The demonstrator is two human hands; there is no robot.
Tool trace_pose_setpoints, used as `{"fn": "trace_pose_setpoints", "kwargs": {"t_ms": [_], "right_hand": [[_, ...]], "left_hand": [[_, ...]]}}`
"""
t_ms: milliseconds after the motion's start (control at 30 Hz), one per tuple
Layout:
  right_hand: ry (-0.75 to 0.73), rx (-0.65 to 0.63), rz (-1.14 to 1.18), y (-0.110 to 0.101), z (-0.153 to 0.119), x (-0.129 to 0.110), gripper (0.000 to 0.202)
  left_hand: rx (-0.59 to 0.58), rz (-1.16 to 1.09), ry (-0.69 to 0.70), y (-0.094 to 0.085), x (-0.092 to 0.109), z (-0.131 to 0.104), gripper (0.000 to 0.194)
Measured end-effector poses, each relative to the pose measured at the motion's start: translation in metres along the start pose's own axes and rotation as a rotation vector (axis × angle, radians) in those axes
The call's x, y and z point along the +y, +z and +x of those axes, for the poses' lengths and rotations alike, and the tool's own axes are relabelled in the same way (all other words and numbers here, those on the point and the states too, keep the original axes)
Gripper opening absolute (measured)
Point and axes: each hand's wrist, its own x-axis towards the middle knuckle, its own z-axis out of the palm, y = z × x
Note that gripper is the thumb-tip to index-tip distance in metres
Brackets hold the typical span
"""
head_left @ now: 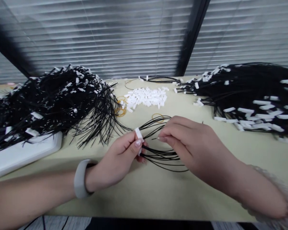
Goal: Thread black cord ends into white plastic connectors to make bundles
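Observation:
My left hand is closed around a white connector, thumb on its face. Several thin black wires run from this connector toward the right, in an upper and a lower group. At the right of it, my right hand is closed in a pinch, with a short, thin dark wire end sticking out from the fingertips toward the connector. The wires pass behind and under my right hand, where their far ends are hidden.
A big tangle of black wires lies at the left, above a white case. Small white connectors are heaped at the back centre, near yellow rubber bands. More bundled wires fill the right side. Blinds stand behind the table.

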Motion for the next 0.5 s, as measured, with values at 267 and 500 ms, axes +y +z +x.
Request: {"fn": "trace_pose_setpoints", "kwargs": {"t_ms": [267,500], "right_hand": [[-0.014,-0.084,-0.133,0.0075,-0.0044,0.0022,0.015],[-0.020,-0.117,-0.146,0.0095,-0.0050,0.0028,0.014]], "left_hand": [[-0.016,0.036,0.023,0.0008,0.0020,-0.0032,0.019],[-0.013,0.051,0.032,0.0011,0.0026,-0.0028,0.018]]}}
